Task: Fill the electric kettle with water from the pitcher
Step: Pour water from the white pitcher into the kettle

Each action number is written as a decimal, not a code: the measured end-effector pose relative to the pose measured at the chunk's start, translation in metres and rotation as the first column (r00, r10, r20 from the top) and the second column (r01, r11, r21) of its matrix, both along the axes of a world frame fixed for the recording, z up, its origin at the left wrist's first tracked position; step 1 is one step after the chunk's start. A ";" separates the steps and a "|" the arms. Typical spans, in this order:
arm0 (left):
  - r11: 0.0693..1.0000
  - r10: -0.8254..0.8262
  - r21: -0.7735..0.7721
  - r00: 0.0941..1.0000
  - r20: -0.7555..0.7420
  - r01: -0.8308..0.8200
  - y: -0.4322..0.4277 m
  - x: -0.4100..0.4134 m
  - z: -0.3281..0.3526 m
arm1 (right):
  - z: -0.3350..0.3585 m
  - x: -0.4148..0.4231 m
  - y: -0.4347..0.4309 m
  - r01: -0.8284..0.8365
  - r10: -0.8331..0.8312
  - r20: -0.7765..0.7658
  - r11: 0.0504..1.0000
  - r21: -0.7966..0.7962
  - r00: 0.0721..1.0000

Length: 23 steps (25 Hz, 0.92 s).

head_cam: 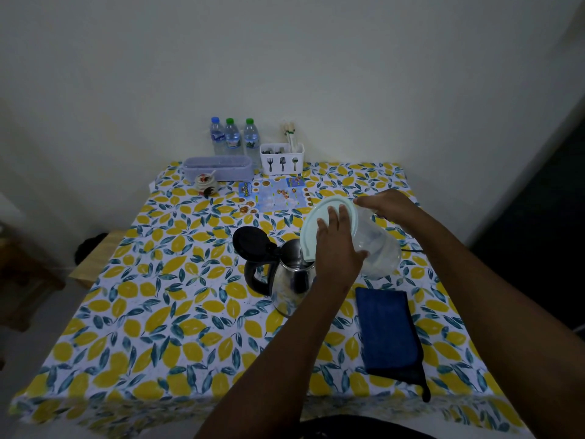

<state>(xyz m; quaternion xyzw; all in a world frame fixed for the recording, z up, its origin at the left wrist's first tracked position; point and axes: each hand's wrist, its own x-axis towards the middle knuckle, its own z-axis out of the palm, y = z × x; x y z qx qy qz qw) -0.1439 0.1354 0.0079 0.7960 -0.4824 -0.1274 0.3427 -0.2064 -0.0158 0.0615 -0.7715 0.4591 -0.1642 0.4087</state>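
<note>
A steel electric kettle (289, 280) with a black handle stands mid-table, its black lid (251, 243) flipped open to the left. A clear plastic pitcher (380, 248) with a pale green lid (329, 213) is tilted sideways over the kettle's mouth, lid edge touching the opening. My left hand (338, 245) lies flat against the pitcher's lid and side. My right hand (386, 205) grips the pitcher from the far side. Water inside the pitcher is hard to make out.
A folded blue cloth (387, 331) lies right of the kettle. At the back stand three water bottles (232, 137), a white cutlery holder (281, 158), a lilac box (218, 171), a small jar (205, 183) and a menu card (273, 193). A wooden stool (95, 258) sits left of the table.
</note>
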 end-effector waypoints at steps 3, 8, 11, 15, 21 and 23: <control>1.000 -0.001 -0.014 1.000 -0.013 0.000 0.000 0.001 0.000 | 0.001 0.001 -0.001 -0.008 0.008 -0.011 1.000 -0.003 1.000; 0.999 0.010 -0.034 1.000 -0.029 -0.011 0.000 0.002 -0.001 | 0.002 0.003 -0.001 -0.002 0.002 -0.022 1.000 -0.021 1.000; 1.000 0.002 -0.025 1.000 -0.014 -0.002 -0.001 0.002 -0.002 | 0.001 0.002 0.000 0.003 -0.003 -0.009 1.000 0.000 1.000; 0.999 -0.039 0.033 0.995 0.093 0.036 -0.003 0.004 -0.002 | -0.008 -0.005 -0.001 0.038 -0.042 0.065 0.997 0.071 0.997; 0.985 -0.129 0.143 0.964 0.233 0.097 -0.014 -0.005 -0.002 | -0.034 -0.024 -0.010 0.138 -0.163 0.122 0.971 0.197 0.979; 0.977 -0.160 0.175 0.954 0.253 0.118 -0.021 -0.012 -0.004 | -0.044 -0.033 -0.016 0.170 -0.200 0.106 0.954 0.245 0.974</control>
